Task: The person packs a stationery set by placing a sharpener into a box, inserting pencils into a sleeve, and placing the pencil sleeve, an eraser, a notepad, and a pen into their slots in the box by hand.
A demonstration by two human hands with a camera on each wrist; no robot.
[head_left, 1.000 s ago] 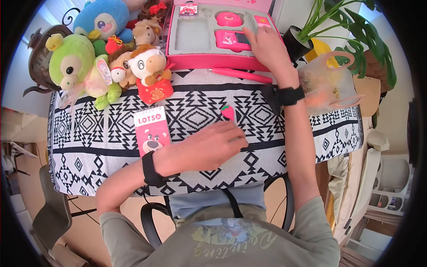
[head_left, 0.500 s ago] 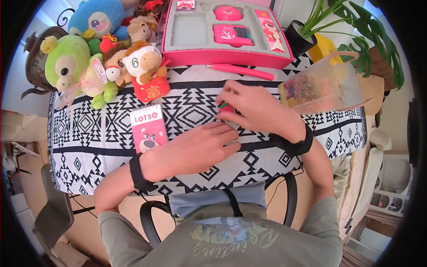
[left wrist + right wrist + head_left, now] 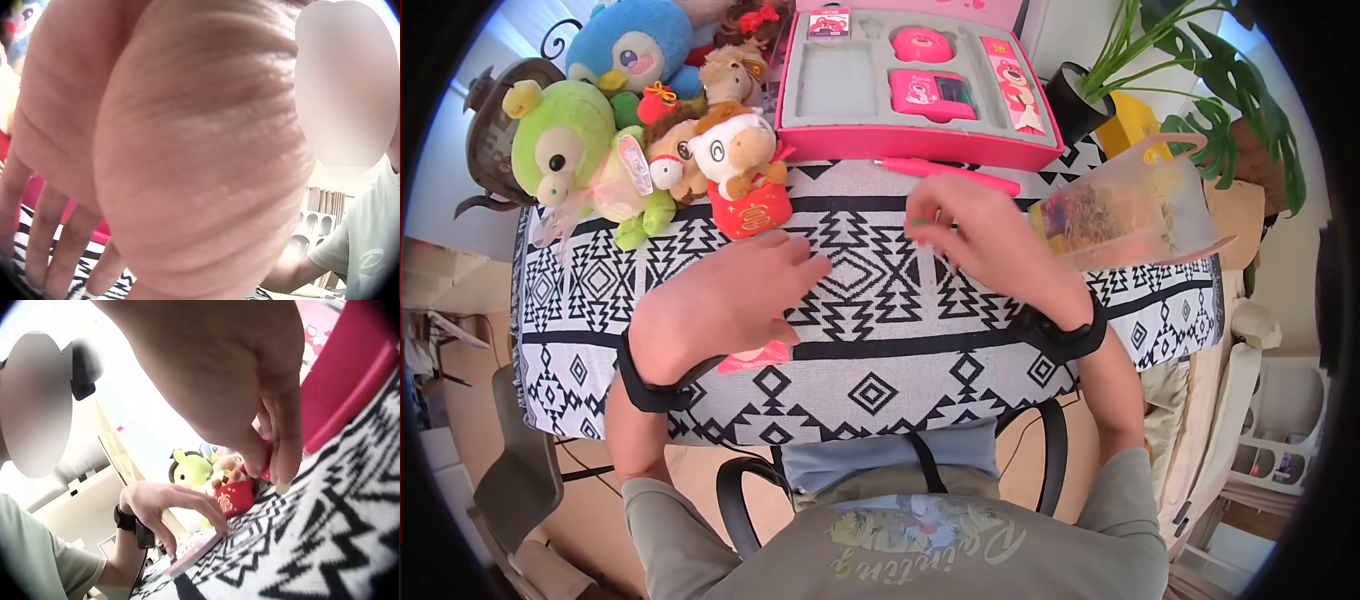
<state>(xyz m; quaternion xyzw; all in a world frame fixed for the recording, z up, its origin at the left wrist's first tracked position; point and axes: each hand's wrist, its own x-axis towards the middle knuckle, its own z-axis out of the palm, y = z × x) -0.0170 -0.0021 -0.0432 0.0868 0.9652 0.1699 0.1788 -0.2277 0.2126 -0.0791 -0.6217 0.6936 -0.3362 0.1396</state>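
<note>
My right hand (image 3: pixel 985 235) is above the cloth in front of the pink box, pinching a small pink strawberry-shaped piece (image 3: pixel 267 461) between thumb and fingers. Most of the piece is hidden; a bit of its green top shows in the head view. Over on the left, my left hand (image 3: pixel 735 295) spans a pink spiral notepad (image 3: pixel 757 357). In the right wrist view its thumb is at the near edge of the notepad and its fingertips at the far edge. The hand covers most of the notepad from above.
Behind the hands stands an open pink gift box (image 3: pixel 920 148) with several pink items in grey slots. A pink pen (image 3: pixel 950 174) lies before it. Plush toys (image 3: pixel 580 150) crowd the back left; a potted plant (image 3: pixel 1080 100) and a clear bag (image 3: pixel 1100 215) are at the right.
My right hand came back from the box, took hold of the strawberry piece on the cloth and lifted slightly away. My left hand moved left onto the notepad.
</note>
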